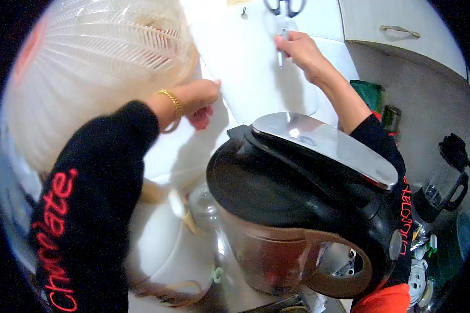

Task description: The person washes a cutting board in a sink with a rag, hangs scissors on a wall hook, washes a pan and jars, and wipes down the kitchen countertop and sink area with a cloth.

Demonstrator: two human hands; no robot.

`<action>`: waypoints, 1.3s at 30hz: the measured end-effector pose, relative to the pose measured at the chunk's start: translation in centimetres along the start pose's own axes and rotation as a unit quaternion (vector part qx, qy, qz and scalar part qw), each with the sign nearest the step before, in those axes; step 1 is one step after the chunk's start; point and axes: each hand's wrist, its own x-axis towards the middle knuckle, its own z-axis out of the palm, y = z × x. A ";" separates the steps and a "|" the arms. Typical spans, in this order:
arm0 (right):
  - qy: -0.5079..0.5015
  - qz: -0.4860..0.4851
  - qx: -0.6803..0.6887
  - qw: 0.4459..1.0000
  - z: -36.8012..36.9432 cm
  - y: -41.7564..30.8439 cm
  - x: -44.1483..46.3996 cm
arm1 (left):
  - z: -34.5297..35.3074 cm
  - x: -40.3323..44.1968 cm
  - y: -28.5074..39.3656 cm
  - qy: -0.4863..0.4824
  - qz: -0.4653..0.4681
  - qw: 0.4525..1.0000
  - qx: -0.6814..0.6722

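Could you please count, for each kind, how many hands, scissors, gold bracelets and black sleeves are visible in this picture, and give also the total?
Hands: 2 (left hand, right hand)
Scissors: 1 pair
Gold bracelet: 1
Black sleeves: 2 (left sleeve, right sleeve)
Total: 6

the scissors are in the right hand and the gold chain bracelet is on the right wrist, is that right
Not quite: the head view shows the gold chain bracelet on the left wrist, not the right. The scissors are in the right hand, as you say.
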 end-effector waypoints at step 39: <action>-0.208 0.137 -0.324 0.913 -22.3 -9.2 -26.2 | -7.8 -17.9 0.9 0.364 0.474 0.716 0.360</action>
